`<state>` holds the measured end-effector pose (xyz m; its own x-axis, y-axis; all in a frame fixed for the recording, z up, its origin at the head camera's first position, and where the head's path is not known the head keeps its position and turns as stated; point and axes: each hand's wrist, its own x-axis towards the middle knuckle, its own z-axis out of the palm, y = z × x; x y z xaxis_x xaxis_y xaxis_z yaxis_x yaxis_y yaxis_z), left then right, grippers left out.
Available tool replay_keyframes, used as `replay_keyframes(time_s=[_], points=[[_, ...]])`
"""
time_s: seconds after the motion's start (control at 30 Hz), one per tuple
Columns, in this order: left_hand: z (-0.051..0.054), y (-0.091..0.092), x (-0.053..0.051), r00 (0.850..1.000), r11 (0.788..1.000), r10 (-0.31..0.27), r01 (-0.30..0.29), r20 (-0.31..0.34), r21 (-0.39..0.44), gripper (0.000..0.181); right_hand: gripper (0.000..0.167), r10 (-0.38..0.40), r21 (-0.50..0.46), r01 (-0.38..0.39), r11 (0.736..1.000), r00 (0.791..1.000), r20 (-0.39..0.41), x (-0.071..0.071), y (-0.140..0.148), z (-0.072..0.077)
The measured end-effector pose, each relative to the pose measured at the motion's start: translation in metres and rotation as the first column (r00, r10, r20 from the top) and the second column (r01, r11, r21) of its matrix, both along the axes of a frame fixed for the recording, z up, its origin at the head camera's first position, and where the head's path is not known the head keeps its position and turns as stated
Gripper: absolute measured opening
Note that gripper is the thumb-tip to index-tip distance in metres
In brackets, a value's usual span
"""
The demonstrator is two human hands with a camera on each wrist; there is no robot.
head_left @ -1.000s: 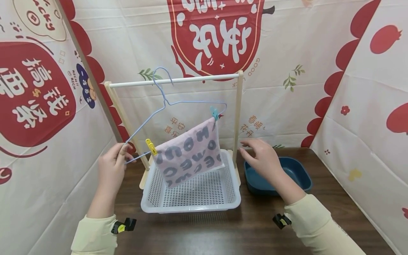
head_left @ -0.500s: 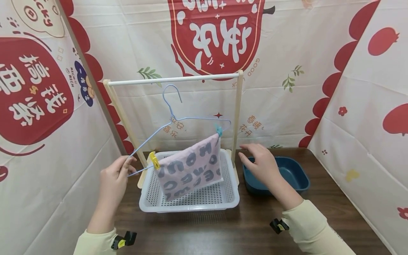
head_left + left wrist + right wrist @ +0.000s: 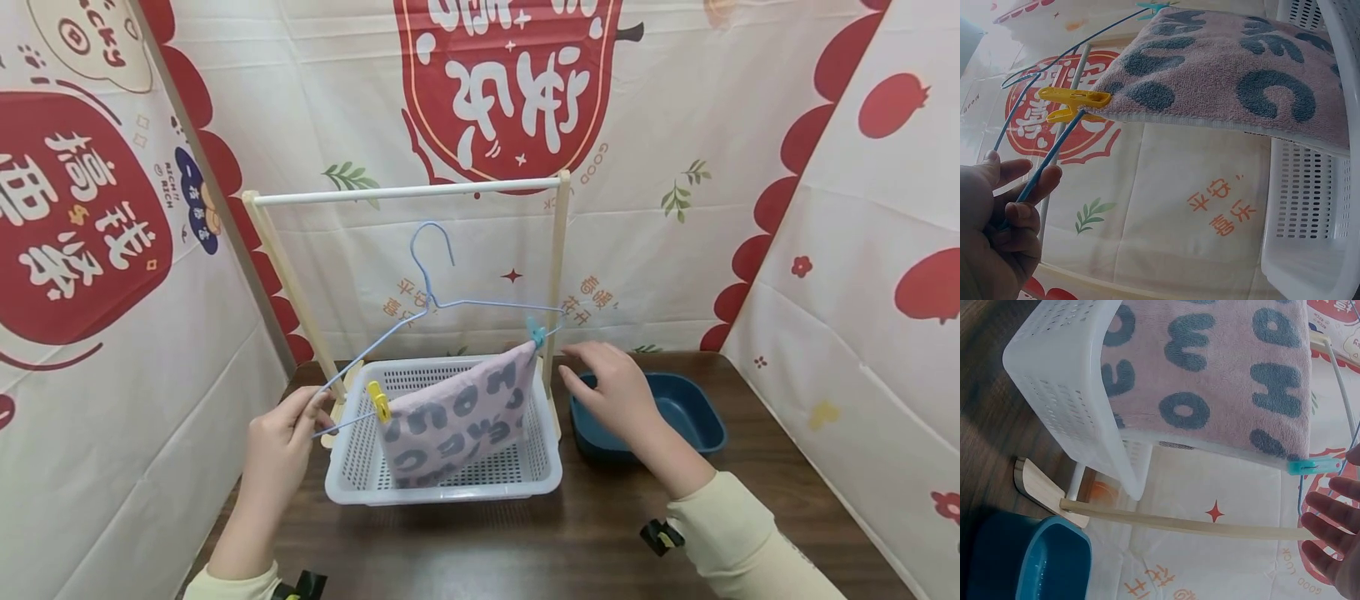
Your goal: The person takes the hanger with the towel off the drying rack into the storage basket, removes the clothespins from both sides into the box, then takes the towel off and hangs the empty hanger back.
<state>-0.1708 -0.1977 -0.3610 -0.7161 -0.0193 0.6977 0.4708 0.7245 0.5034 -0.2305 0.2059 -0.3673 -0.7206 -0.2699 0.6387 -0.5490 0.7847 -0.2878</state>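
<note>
My left hand grips the left end of a blue wire hanger, its fingers curled round the wire in the left wrist view. From the hanger's lower bar hangs a pink towel with grey letters. A yellow clothespin pinches its left corner, and a teal clothespin its right corner. The towel's lower part dips into a white perforated basket. My right hand hovers near the hanger's right end, fingers loosely bent and holding nothing. In the right wrist view its fingers spread beside the teal clothespin.
A wooden drying rack with a white top bar stands behind the basket. To the right, a dark blue basin sits on the brown wooden table. Printed cloth walls enclose the back and both sides.
The left hand has lowered the hanger and towel, shifting them to the right. The hook has dropped from bar height to below the bar. The right hand has hardly moved.
</note>
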Motion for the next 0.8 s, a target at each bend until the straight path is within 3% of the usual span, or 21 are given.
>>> replay_keyframes(time_s=[0.17, 0.3, 0.6, 0.8], points=[[-0.002, 0.005, 0.002, 0.999, 1.0, -0.026, 0.026, -0.029, -0.016, 0.007, 0.028, 0.017, 0.011, -0.016, 1.0, 0.998, -0.066, -0.003, 0.0, 0.003], [-0.005, 0.009, 0.005, 0.999, 0.999, -0.044, 0.044, -0.016, -0.017, 0.009, 0.032, 0.009, 0.021, -0.007, 1.0, 0.997, -0.076, -0.005, 0.0, 0.004], [-0.01, 0.016, 0.006, 0.994, 0.995, -0.101, 0.099, -0.048, -0.032, 0.012, 0.036, -0.009, 0.06, 0.009, 0.998, 1.0, 0.001, -0.008, 0.003, 0.006], [-0.012, 0.02, 0.005, 0.996, 0.995, -0.084, 0.081, -0.039, -0.054, 0.013, 0.036, -0.016, 0.101, 0.01, 0.995, 0.998, 0.055, -0.007, 0.003, 0.008]])
